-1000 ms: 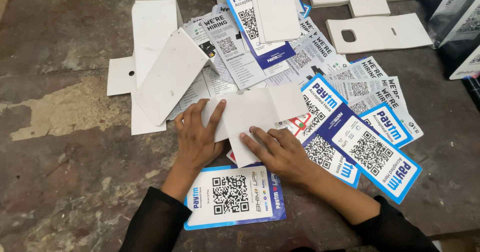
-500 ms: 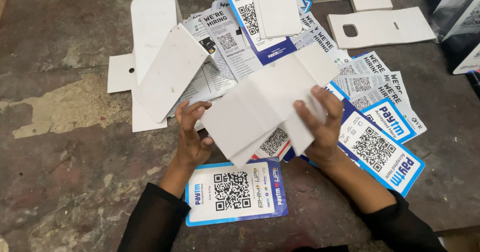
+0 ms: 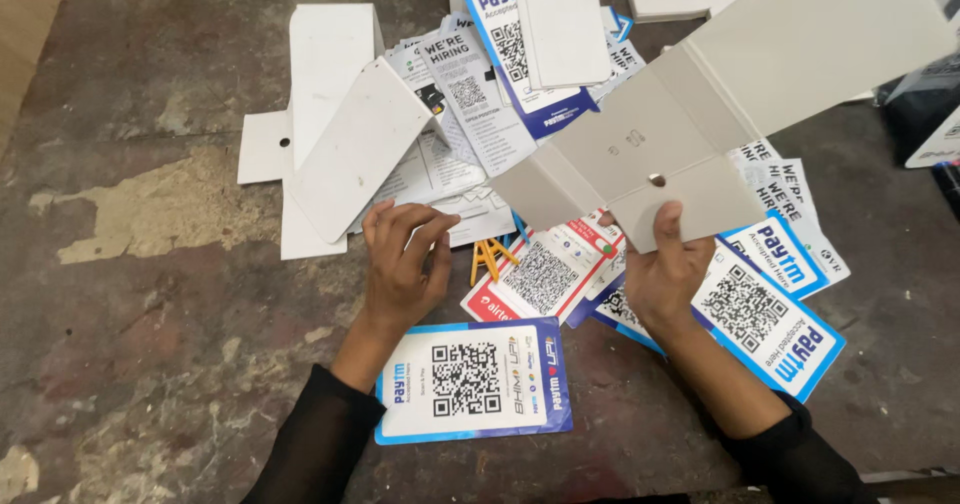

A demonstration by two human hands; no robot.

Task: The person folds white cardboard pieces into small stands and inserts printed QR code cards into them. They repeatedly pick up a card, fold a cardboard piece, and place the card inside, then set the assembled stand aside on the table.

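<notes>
My right hand (image 3: 665, 269) grips the lower edge of a large folded white cardboard piece (image 3: 700, 114), lifted off the table and tilted up to the right. My left hand (image 3: 405, 259) rests with fingers spread on the table beside a pile of printed cards, holding nothing. A blue-bordered white code card (image 3: 475, 379) lies flat between my forearms. Under the lifted cardboard lie a red-edged code card (image 3: 540, 274) and a small orange clip (image 3: 488, 256).
More blue-and-white code cards (image 3: 770, 314) spread to the right. White cardboard pieces (image 3: 350, 144) and printed paper sheets (image 3: 465, 94) lie at the back. Dark boxes (image 3: 925, 114) stand at the right edge. The table (image 3: 150, 264) is worn and stained.
My right hand has raised the white cardboard up and to the right, unfolding it. My left hand has let go of it and dropped to the table.
</notes>
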